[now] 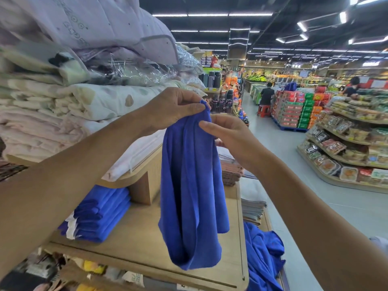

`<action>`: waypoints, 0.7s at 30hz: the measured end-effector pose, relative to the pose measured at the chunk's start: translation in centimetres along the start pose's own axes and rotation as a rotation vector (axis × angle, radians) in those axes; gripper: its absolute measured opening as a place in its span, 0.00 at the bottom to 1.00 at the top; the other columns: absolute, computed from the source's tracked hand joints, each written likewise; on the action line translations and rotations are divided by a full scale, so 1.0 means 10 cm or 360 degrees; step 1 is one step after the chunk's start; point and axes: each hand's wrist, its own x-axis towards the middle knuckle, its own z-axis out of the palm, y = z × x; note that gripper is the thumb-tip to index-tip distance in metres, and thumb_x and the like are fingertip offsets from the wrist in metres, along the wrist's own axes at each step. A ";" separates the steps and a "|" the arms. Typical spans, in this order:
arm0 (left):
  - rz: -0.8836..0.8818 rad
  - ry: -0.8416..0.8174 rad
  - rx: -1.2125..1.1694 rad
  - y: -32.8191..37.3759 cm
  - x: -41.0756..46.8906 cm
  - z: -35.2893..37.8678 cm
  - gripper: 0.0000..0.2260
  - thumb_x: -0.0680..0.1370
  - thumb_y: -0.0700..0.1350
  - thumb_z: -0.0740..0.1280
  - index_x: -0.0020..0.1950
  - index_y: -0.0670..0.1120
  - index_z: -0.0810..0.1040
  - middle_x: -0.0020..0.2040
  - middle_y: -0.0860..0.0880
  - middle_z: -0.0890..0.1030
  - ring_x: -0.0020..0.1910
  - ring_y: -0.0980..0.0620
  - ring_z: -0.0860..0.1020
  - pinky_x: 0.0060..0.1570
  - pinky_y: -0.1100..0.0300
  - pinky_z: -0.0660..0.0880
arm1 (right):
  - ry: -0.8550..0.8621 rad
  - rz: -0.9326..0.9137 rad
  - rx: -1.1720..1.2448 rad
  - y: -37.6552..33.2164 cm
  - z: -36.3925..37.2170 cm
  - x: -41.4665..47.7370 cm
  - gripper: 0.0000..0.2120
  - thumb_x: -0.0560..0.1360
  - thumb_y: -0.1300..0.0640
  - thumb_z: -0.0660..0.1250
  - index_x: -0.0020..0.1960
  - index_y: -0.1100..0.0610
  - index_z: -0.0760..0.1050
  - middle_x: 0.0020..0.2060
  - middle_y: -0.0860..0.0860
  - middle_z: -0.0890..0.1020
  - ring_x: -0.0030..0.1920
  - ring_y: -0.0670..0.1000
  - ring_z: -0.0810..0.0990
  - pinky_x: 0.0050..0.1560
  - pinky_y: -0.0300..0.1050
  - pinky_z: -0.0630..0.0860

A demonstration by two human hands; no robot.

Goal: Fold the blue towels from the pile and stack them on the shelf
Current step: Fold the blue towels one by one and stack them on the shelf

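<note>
Blue towel (189, 185) up in the air over the wooden shelf (144, 240), hanging doubled in a long loop, bottom fold just above the board. Pinched at the top corners by left hand (178, 108), thumb and curled fingers closed on the cloth. Held just below by right hand (226, 133), thumb on the front face, fingers hidden behind (most likely pinching the edge layers). Folded blue stack (100, 213) at the shelf's left, tucked under the upper tier. Unfolded blue pile (262, 253) heaped low at right, past the shelf edge.

Step in hand, by judgement: matching corners for the first fold. To do it well:
- set both top corners flush before sliding the right hand down a side edge
- pull out the twist and shake once so the loop hangs flat
- lower onto bare board and fold to the stack's width

Soft cloth, apt to slip askew.

Writing: printed letters on the lilac quilt (88, 24) up top, too blurred to read. Label scrap (137, 279) below the shelf, unreadable.
</note>
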 end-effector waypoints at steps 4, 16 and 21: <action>-0.0024 0.0011 0.0015 0.01 0.01 0.00 0.06 0.81 0.43 0.69 0.51 0.52 0.85 0.48 0.53 0.87 0.49 0.58 0.83 0.51 0.65 0.77 | -0.0006 0.0020 -0.0193 -0.07 -0.20 0.06 0.08 0.76 0.56 0.76 0.50 0.60 0.86 0.48 0.54 0.88 0.52 0.51 0.87 0.54 0.51 0.84; 0.0067 0.0033 -0.0099 0.11 0.04 0.08 0.09 0.83 0.41 0.65 0.51 0.49 0.84 0.45 0.54 0.86 0.46 0.58 0.82 0.47 0.66 0.78 | -0.0344 0.0017 -0.0243 -0.28 -0.22 0.01 0.15 0.77 0.44 0.69 0.49 0.56 0.83 0.48 0.53 0.82 0.50 0.52 0.81 0.55 0.55 0.78; 0.0022 0.0144 -0.0331 0.10 0.06 0.03 0.07 0.79 0.48 0.68 0.47 0.55 0.86 0.44 0.56 0.84 0.44 0.57 0.80 0.45 0.58 0.77 | -0.0389 0.0123 -0.0625 -0.29 -0.24 -0.01 0.35 0.70 0.38 0.74 0.54 0.72 0.79 0.55 0.69 0.82 0.56 0.64 0.84 0.59 0.71 0.77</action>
